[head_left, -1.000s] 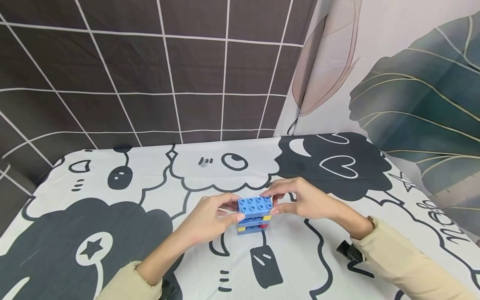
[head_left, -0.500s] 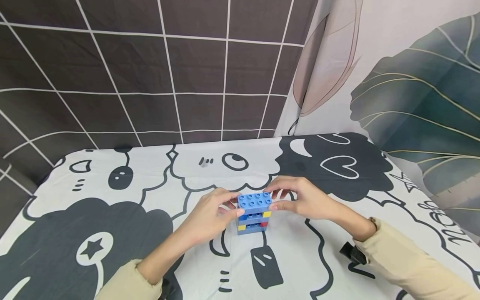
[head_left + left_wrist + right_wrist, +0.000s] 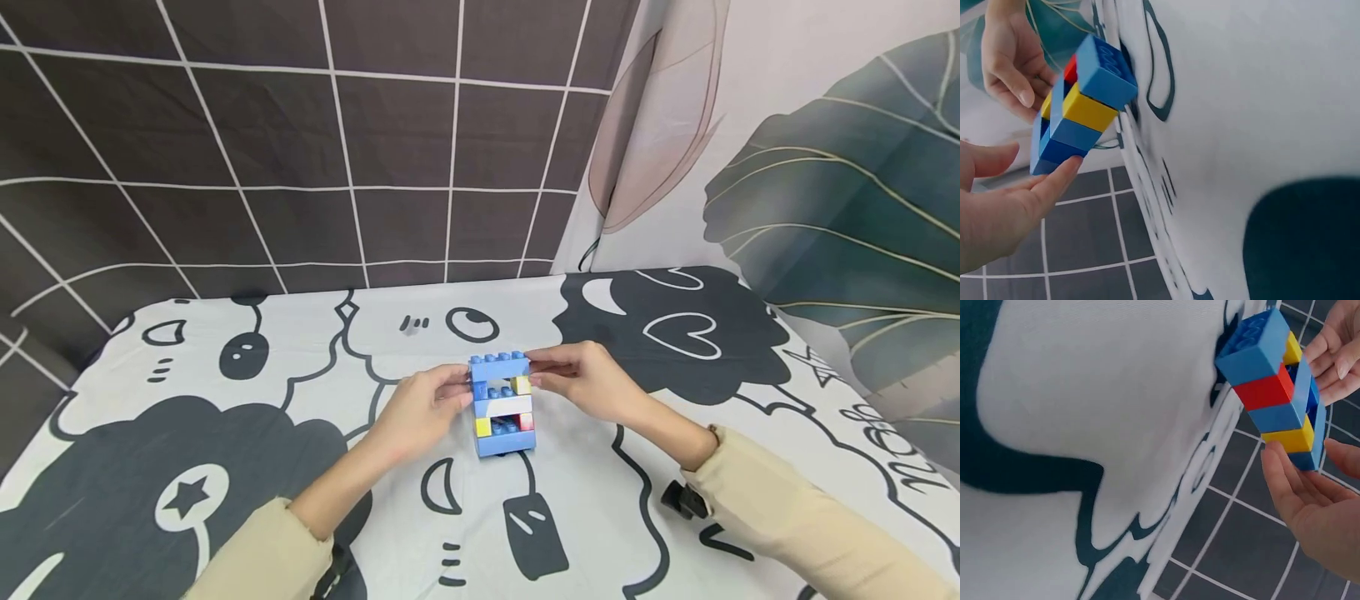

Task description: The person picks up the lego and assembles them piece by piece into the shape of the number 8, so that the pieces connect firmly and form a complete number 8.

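A small tower of toy building bricks (image 3: 504,407) is between my two hands in the head view. Three blue layers are spaced by small yellow, red and blue bricks, leaving gaps in the middle. My left hand (image 3: 420,410) holds its upper left side, with fingers (image 3: 1063,178) on the end of the tower. My right hand (image 3: 588,379) holds the upper right side, fingertips (image 3: 1275,453) against a yellow brick. The tower leans back, front face toward the head camera. Its bottom brick (image 3: 1257,353) shows its underside in the wrist views, apparently off the cloth.
A white tablecloth (image 3: 592,517) with dark cartoon drawings covers the table. Behind it hangs a dark cloth (image 3: 390,133) with a white grid. At the right hangs a leaf-patterned curtain (image 3: 840,192). Beige sleeves (image 3: 795,508) cover my forearms.
The tower has tipped back and risen slightly, so its front now shows more than its studded top. Both hands have moved up with it, and the thumbs have shifted toward its sides.
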The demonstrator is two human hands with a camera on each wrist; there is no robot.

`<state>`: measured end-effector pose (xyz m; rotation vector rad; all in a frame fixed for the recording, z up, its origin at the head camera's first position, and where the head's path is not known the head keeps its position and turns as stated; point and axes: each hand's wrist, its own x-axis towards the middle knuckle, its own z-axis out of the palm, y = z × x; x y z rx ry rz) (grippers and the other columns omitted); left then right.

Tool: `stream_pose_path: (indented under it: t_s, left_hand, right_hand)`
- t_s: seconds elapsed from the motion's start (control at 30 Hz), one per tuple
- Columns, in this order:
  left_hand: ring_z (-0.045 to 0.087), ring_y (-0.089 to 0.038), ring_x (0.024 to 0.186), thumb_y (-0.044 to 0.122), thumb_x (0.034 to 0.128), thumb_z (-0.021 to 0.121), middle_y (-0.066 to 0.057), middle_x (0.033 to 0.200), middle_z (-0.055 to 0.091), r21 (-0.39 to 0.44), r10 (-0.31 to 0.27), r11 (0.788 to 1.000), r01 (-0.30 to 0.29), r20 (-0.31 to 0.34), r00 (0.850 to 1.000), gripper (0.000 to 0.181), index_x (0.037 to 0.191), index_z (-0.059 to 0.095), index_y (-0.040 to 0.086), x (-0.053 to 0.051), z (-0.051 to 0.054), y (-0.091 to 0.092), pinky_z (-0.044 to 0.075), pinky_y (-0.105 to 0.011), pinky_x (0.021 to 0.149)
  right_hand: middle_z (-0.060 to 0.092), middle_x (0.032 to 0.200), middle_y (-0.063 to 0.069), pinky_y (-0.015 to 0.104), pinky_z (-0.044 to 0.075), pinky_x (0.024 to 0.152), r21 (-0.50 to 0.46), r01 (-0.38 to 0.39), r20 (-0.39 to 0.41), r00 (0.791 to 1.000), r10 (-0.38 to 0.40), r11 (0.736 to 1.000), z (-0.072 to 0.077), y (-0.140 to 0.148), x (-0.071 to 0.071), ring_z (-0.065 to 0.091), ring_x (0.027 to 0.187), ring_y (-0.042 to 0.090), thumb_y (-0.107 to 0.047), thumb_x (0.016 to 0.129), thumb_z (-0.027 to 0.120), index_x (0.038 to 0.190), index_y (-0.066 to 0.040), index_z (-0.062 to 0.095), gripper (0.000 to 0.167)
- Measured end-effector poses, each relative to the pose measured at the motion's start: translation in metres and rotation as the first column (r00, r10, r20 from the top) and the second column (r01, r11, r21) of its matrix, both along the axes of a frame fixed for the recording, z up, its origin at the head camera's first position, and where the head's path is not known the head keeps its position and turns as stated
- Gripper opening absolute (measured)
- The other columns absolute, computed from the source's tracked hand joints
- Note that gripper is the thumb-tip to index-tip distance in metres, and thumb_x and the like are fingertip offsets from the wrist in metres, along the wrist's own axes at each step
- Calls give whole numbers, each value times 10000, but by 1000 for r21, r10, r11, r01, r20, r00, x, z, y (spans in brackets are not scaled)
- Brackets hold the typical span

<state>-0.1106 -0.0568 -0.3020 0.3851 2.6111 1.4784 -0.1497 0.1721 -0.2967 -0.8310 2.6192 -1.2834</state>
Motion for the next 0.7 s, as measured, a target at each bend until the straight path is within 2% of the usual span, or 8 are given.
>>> stream_pose_path:
  t_s: [0.23,0.4,0.57,0.7]
  left_hand:
    - [490,-291,1164,13,935,460,-188,1223,546,-1,-50,999,50,55,997,334,1257,480,-73,-14,-9,0,384,-394,959]
    - [445,-303,1205,14,947,425,-204,1254,516,-37,-89,995,93,102,991,345,1274,446,-92,-20,-12,0,355,-411,983]
    - [432,-321,1212,21,954,408,-230,1288,474,-73,-122,988,135,155,980,358,1286,409,-115,-22,-15,0,357,-410,984]
    - [443,-324,1202,18,951,414,-240,1285,471,-99,-142,982,158,156,978,363,1285,402,-123,-23,-19,-1,363,-404,980]
  right_hand:
    - [586,1126,246,290,512,767,9,-27,201,979,25,1000,-7,-1,-8,620,951,268,12,879,554,1245,145,451,403]
    - [543,1207,231,327,490,826,28,-19,290,957,10,999,-13,0,-11,601,988,248,-55,904,533,1276,123,431,425]
    - [518,1251,211,340,457,883,9,-16,385,923,11,1000,-19,2,-12,549,1084,248,-137,904,559,1302,111,402,495]
    - [497,1267,229,354,444,896,-35,-34,417,908,45,999,-21,4,-13,548,1093,274,-157,911,554,1312,126,371,524]
